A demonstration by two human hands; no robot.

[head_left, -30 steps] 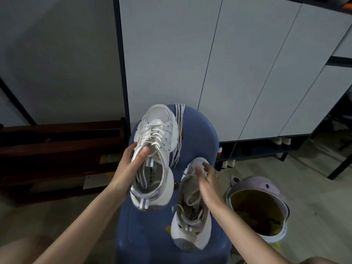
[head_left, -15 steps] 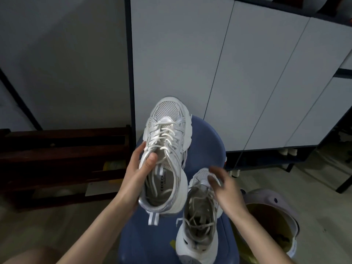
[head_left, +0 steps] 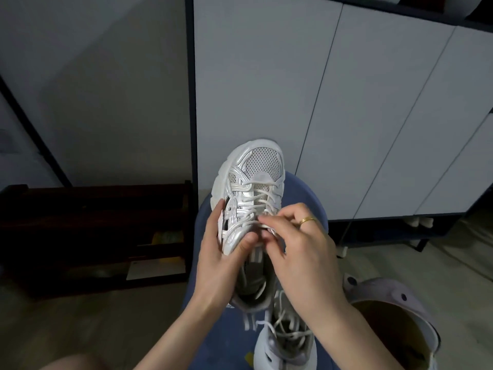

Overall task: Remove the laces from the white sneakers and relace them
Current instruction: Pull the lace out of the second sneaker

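Single head-worn view, forward and down, close over the hands, cabinet doors beyond.

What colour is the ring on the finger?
Gold ring, on the right hand; head view.

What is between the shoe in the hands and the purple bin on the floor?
In the head view, the right hand and the second white sneaker on the blue stool lie between them.

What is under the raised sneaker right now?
Under the raised sneaker is the blue stool, with the second sneaker resting on it nearer the camera. Both hands and the shoe cover most of the seat.
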